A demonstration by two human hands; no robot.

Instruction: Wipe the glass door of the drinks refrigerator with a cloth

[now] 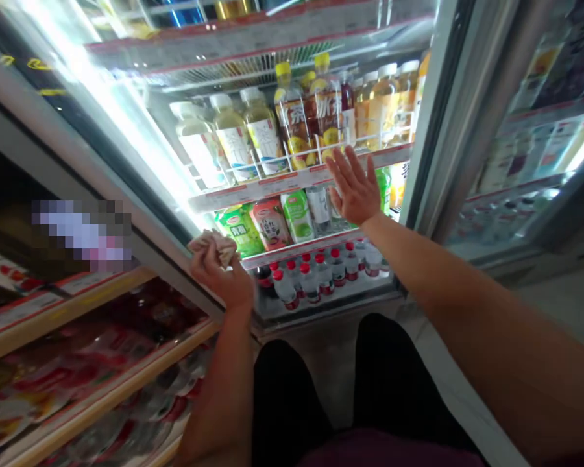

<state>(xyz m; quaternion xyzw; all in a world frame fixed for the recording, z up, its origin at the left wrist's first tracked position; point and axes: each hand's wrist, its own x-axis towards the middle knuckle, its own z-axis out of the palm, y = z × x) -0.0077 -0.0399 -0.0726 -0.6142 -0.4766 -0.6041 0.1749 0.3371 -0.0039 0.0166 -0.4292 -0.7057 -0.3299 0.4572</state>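
Note:
My left hand (225, 280) is closed on a crumpled pale cloth (214, 246) at the left edge of a lit drinks fridge, beside a green bottle (243, 230). My right hand (356, 185) has its fingers spread and holds nothing. It is in front of the price-label strip (272, 187) of the middle shelf; whether it touches the strip I cannot tell. Yellow-capped tea bottles (294, 120) stand just above that hand. Left of it, on the shelf below, are a red-labelled bottle (271, 224) and a green-and-white one (298, 216).
White-capped bottles (236, 139) fill the middle shelf's left part. Red-capped water bottles (309, 282) stand at the fridge bottom. A metal door frame (448, 130) runs along the right. Wooden-edged shelves (97, 324) with packaged goods lie to the left. My knees (285, 383) are below.

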